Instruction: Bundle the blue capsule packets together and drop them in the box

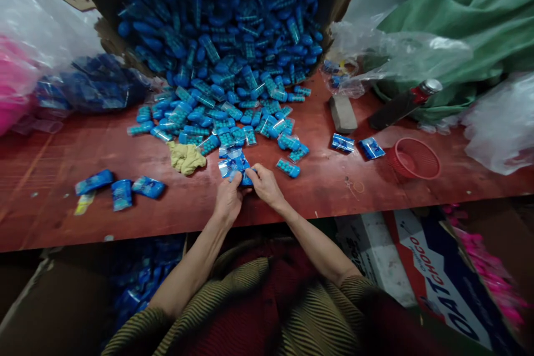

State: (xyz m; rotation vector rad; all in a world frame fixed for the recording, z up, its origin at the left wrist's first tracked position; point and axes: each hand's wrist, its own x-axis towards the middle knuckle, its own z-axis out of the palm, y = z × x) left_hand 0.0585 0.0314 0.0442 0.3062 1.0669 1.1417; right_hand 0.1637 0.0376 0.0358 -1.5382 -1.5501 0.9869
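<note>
Apparently in mid-handling, a glossy blue packet (247, 178) is pinched by the left hand (228, 199) and right hand (267, 186), near-centre over the red wooden desk (300, 197). Controlled fingertip pressure seems called for.

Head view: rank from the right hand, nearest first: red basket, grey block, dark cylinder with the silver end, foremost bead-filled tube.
From the right hand:
1. Bead-filled tube, just to its right
2. Grey block, farther right and back
3. Red basket and dark cylinder, far right; too close to call
</note>
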